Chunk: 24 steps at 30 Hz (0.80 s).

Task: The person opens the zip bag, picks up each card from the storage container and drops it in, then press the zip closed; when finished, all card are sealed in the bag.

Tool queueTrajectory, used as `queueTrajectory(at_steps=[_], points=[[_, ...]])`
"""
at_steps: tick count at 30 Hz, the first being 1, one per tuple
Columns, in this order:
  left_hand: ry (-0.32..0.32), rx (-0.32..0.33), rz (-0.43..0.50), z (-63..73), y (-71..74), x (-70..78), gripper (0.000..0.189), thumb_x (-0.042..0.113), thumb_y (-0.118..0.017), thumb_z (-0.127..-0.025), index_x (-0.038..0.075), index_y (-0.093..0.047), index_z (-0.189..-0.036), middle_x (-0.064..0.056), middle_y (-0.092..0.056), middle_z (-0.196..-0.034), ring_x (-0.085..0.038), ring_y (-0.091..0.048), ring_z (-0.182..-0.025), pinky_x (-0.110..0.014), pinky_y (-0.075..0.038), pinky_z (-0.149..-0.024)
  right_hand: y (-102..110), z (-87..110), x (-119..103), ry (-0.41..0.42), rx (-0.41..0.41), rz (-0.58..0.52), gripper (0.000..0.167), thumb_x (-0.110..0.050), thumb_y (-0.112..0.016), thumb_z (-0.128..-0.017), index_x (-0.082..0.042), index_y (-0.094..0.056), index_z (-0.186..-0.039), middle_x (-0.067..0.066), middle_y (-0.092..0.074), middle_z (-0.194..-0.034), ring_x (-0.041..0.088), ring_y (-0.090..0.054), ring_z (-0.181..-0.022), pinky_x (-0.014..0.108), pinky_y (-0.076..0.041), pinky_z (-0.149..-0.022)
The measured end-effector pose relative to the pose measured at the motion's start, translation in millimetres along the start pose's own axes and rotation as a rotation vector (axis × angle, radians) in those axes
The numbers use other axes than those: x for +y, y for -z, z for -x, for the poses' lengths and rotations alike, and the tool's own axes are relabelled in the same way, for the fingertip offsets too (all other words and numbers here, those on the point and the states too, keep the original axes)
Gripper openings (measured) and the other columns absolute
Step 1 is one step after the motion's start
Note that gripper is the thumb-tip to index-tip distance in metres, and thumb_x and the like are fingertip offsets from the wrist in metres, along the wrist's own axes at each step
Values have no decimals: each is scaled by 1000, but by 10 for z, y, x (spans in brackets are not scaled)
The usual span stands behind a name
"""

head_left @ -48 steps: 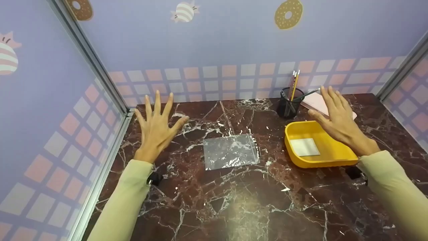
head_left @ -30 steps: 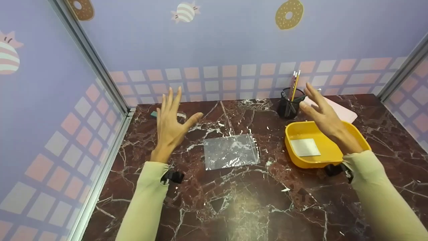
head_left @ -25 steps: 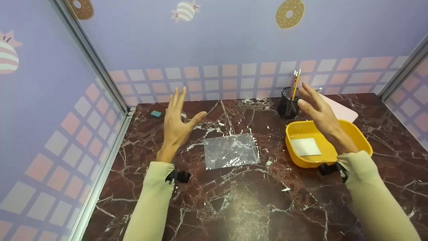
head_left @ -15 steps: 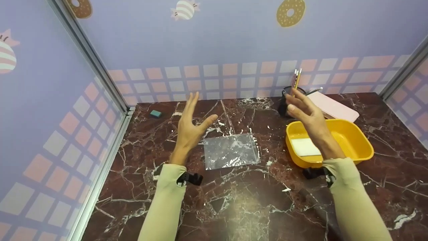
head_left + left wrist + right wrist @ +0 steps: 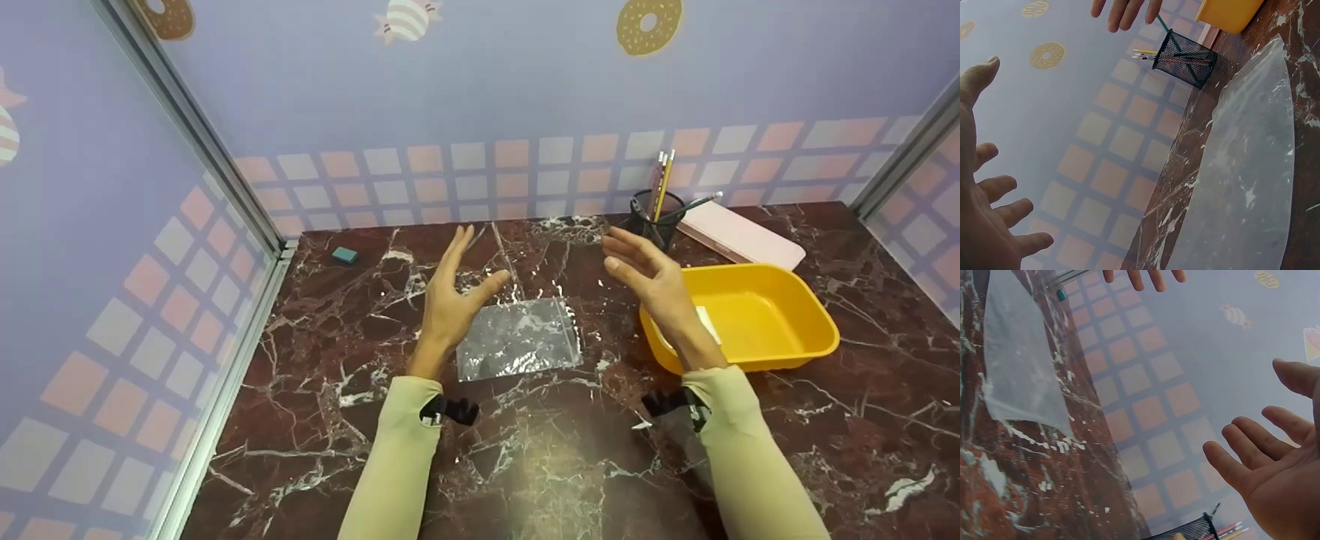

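Observation:
A clear zip-lock bag (image 5: pixel 521 341) lies flat on the dark red marbled table. My left hand (image 5: pixel 450 307) hovers over the bag's left side, fingers extended, thumb apart, holding nothing. Opposite it, my right hand (image 5: pixel 660 292) hangs in the air in front of the left end of a yellow tray (image 5: pixel 765 315), its fingers relaxed and holding nothing. A white flat square (image 5: pixel 706 322) in the tray is partly hidden by the right wrist. In the left wrist view, the bag (image 5: pixel 1241 163) stretches below the spread left hand (image 5: pixel 988 202). The right hand (image 5: pixel 1275 461) shows loosely bent fingers in its own wrist view.
A black mesh pen cup (image 5: pixel 652 225) with several pencils stands at the back right. Beside it lies a pink case (image 5: pixel 742 232). A small teal block (image 5: pixel 345 255) sits at the back left. Patterned walls (image 5: pixel 480 97) enclose the table's back and sides.
Both hands have moved inward toward each other, the left one rightward and the right one leftward off the tray. The teal block and more of the pink case have come into sight. The bag stays put.

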<state>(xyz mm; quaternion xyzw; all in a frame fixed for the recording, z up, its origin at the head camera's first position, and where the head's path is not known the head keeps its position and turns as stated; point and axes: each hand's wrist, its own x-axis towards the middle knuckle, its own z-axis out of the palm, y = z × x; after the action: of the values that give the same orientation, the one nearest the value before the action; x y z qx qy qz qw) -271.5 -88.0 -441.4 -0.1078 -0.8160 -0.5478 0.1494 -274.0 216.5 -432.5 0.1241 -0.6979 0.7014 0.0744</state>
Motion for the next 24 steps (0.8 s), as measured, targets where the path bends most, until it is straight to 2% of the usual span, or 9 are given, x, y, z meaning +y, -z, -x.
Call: queueTrajectory(at_steps=[7, 9, 12, 15, 18, 24], points=[[-13, 5, 41, 19, -114, -101, 84, 51, -81, -90, 21, -48, -161, 3, -40, -168, -21, -36, -154, -47, -28, -129, -91, 32, 183, -50, 16, 16, 51, -10, -71, -104, 3, -54, -150, 20, -63, -143, 22, -65, -126, 28, -55, -108], [-9, 1, 57, 28, -145, -126, 82, 48, -82, -90, 18, -50, -159, 2, -44, -165, -22, -41, -151, -43, -33, -127, -125, 38, 225, -50, 19, 38, 49, -7, -70, -103, 6, -55, -148, 22, -64, -142, 19, -67, -122, 27, -55, -106], [-4, -10, 88, 49, -192, -159, 78, 43, -84, -90, 17, -53, -157, -1, -50, -161, -26, -47, -147, -43, -41, -123, -190, 39, 291, -45, 23, 69, 44, 1, -69, -102, 10, -57, -143, 27, -64, -138, 16, -70, -115, 26, -58, -103], [5, -21, 120, 74, -246, -194, 72, 40, -85, -91, 17, -57, -154, -5, -55, -156, -32, -52, -142, -50, -47, -119, -258, 46, 353, -69, 9, 103, 42, 3, -70, -100, 12, -59, -140, 30, -64, -136, 22, -70, -116, 26, -59, -100], [11, -31, 159, 93, -301, -228, 68, 34, -87, -90, 14, -61, -150, -9, -58, -153, -34, -55, -139, -55, -49, -116, -309, 59, 416, -102, -23, 174, 43, -2, -72, -101, 11, -60, -140, 31, -65, -135, 33, -68, -121, 25, -59, -99], [26, -43, 195, 123, -405, -290, 60, 21, -88, -90, 5, -65, -143, -18, -64, -143, -39, -63, -128, -53, -56, -109, -387, 81, 543, -137, -40, 306, 42, -5, -73, -100, 11, -62, -137, 28, -70, -127, 39, -69, -118, 21, -59, -93]])
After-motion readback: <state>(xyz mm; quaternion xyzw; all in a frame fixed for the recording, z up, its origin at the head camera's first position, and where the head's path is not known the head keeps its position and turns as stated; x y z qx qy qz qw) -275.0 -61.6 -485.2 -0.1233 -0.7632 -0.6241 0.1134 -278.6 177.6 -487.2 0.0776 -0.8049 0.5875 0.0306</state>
